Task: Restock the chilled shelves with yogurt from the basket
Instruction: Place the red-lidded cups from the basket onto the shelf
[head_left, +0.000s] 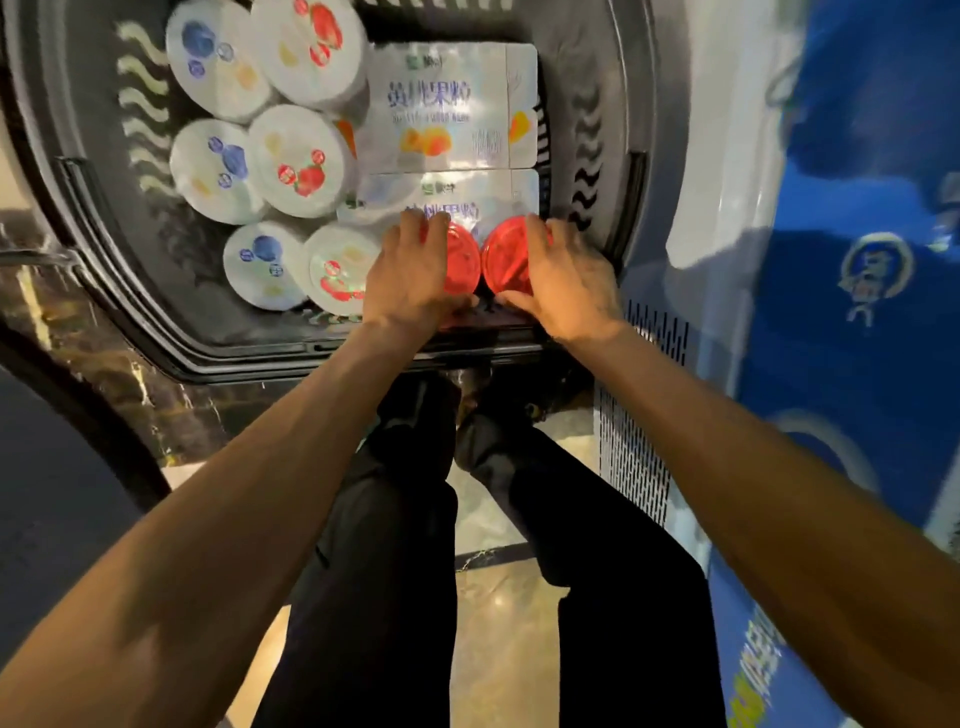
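Observation:
A dark plastic basket (130, 218) stands on the floor in front of me, full of yogurt. Two red-lidded cups sit side by side at its near right corner. My left hand (410, 280) grips the left red-lidded cup (460, 254) from above. My right hand (563, 283) grips the right red-lidded cup (506, 254) the same way. Several round white tubs with blueberry and strawberry pictures, such as the blueberry tub (260, 265), fill the basket's left half. Two flat white yellow-peach packs (447, 104) lie at the back right.
A chilled cabinet with a blue printed front (852, 291) and a perforated vent panel (631, 457) rises on the right. My dark-trousered legs (395, 545) stand just behind the basket on a glossy tan floor. Dark marble-patterned flooring (156, 400) lies to the left.

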